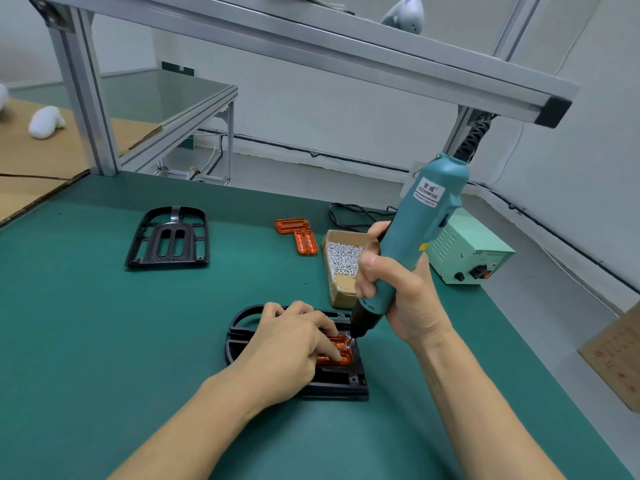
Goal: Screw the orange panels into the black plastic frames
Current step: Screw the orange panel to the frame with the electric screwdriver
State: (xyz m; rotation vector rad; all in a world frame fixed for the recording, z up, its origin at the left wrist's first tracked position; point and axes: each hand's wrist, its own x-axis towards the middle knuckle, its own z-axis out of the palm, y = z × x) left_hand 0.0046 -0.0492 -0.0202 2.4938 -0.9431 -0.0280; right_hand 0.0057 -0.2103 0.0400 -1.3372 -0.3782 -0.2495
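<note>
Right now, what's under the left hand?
The left hand presses an orange panel into the near black frame, beside the screwdriver's tip. Fingers cover most of the panel, hiding any other screw holes.

two bare forearms reach in from the bottom edge of the frame, uncovered from elbow to wrist, no sleeve showing on either. the left hand [294, 344] and the right hand [398, 289] are ungloved. fingernails are short and unpainted. no ring, watch, bracelet or band is visible on fingers or wrists.
</note>
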